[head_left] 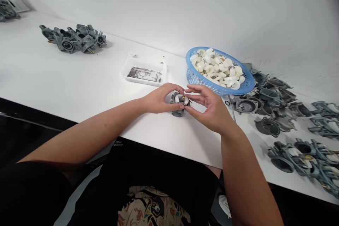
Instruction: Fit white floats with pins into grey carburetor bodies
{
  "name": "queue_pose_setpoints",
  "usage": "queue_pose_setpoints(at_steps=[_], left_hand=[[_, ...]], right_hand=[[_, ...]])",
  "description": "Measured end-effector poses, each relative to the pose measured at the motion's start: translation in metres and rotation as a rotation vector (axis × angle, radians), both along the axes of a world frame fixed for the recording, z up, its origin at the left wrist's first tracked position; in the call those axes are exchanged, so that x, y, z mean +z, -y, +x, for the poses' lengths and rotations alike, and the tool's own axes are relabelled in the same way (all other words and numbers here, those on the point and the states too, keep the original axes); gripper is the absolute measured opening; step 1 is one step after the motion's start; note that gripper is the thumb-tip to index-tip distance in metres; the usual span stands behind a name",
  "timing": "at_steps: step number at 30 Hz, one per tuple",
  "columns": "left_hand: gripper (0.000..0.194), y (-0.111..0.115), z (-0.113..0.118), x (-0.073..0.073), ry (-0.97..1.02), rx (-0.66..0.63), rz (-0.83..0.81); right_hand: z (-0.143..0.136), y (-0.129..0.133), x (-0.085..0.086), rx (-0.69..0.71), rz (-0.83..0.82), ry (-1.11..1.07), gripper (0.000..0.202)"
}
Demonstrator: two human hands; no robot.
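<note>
**Two bare hands, one small grey casting**

On the white table (159, 127), near its front edge, a small grey metal casting (177, 113) is held low between both hands. In its upper side a white curved insert (177, 97) is seated, and a small brass-coloured piece (183, 97) is seen beside it.

By the left hand (160, 99) the casting is clasped from the left: the forefinger is arched around the far side, the thumb is laid across the near side, and the casting is enclosed between the two. The right hand (209, 108) is brought in from the opposite side, its fingers partly spread and bent, its thumb stretched toward the tip of the left thumb. Whether anything is pinched by its fingertips cannot be told, as the details there are too small.

Beyond the hands, toward the left, thin metal pins (143, 73) are contained in a shallow white tray (143, 82). Just beyond the right hand, a blue basket (202, 79) is heaped with white and cream ring-like pieces (212, 67).

Farther right, a pile of grey castings (271, 95) is spread beside the basket; nearer the front edge, a group of castings with white inserts (304, 160) is set close together. At the far left of the tray, another cluster of castings (74, 39) is placed near the wall (169, 7).
</note>
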State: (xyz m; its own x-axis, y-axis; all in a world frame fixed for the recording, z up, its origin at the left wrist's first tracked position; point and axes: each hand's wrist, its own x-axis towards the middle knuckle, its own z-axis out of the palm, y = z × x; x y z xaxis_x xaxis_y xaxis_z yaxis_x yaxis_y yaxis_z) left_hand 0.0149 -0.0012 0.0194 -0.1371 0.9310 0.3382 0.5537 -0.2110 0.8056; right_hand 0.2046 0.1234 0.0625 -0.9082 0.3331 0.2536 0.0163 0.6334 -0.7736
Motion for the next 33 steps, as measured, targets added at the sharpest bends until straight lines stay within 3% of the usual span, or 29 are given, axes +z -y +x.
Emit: queue_pose_setpoints(at_steps=[4,10,21,29,33], left_hand=[[0.047,0.001,0.000,0.003,0.031,0.003,-0.050],[0.042,0.001,0.002,0.006,0.105,-0.057,-0.110],[0.045,0.001,0.003,0.010,0.153,-0.108,-0.107],[0.041,-0.003,0.002,0.009,0.219,-0.152,-0.085],[0.044,-0.004,0.000,0.007,0.222,-0.120,-0.090]], right_hand=[[0.001,-0.003,0.000,-0.049,0.051,0.011,0.055],[-0.001,-0.009,-0.006,-0.156,0.009,-0.008,0.030],[-0.005,-0.005,-0.010,-0.135,0.093,0.016,0.033],[-0.014,0.004,-0.010,-0.129,0.251,-0.247,0.034],[-0.026,0.001,-0.010,-0.251,0.242,-0.361,0.027]])
